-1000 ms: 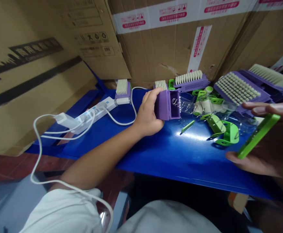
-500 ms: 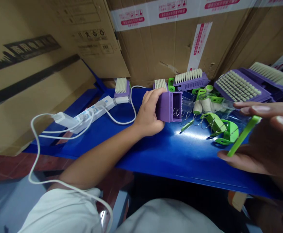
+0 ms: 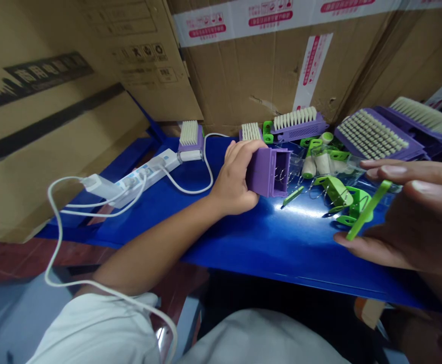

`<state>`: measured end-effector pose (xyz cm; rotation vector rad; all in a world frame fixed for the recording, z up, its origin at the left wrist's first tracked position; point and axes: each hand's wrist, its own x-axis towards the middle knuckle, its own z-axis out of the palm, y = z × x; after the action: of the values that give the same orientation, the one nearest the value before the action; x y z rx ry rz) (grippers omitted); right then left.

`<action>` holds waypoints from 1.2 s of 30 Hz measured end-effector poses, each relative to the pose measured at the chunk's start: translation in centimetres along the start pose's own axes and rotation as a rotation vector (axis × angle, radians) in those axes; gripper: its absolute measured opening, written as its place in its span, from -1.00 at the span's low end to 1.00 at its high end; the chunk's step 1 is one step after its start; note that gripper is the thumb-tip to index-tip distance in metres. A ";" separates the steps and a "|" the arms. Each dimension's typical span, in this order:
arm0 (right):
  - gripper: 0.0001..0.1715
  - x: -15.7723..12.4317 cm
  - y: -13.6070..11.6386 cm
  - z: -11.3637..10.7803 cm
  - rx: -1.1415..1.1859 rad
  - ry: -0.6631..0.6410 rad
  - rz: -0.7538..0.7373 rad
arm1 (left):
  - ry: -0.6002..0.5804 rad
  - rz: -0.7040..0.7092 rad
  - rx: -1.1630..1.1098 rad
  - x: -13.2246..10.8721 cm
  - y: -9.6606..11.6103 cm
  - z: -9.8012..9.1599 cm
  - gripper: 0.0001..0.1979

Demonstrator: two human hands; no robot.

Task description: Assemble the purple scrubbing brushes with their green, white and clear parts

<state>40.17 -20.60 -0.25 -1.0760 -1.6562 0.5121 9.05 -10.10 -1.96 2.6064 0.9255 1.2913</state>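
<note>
Beyond your hands, tall brown cardboard cartons (image 3: 266,76) banded with white-and-red tape rise behind a glossy blue worktop (image 3: 281,247). Left of your left hand (image 3: 232,177) lies a white power strip (image 3: 145,182) trailing white cables. Ahead of your hands stand purple brushes with cream bristles (image 3: 372,134). Between your hands lie bent green plastic brackets (image 3: 347,202) and a slim green stick (image 3: 292,196).

Your hands are well apart. The left grips a hollow purple rectangular housing (image 3: 268,172), open end toward your right hand, with fine wire springs (image 3: 281,174) inside. Your right hand (image 3: 406,217) pinches a flat bright-green plastic strip (image 3: 368,210) between thumb and fingers, above the worktop.
</note>
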 end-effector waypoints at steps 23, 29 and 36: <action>0.11 1.9 -1.8 1.3 -0.434 0.032 -0.782 | -0.025 0.069 0.002 -0.1 0.2 0.0 -0.26; 0.12 2.2 -1.4 1.5 -0.454 0.027 -0.852 | -0.018 0.110 -0.004 -0.2 0.1 0.0 -0.25; 0.12 2.1 -1.3 1.7 -0.436 0.020 -0.838 | -0.038 0.115 -0.008 -0.2 0.0 0.0 -0.25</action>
<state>37.95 -19.20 1.24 -0.5724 -2.0568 -0.4188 8.98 -10.25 -2.09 2.7040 0.7731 1.2629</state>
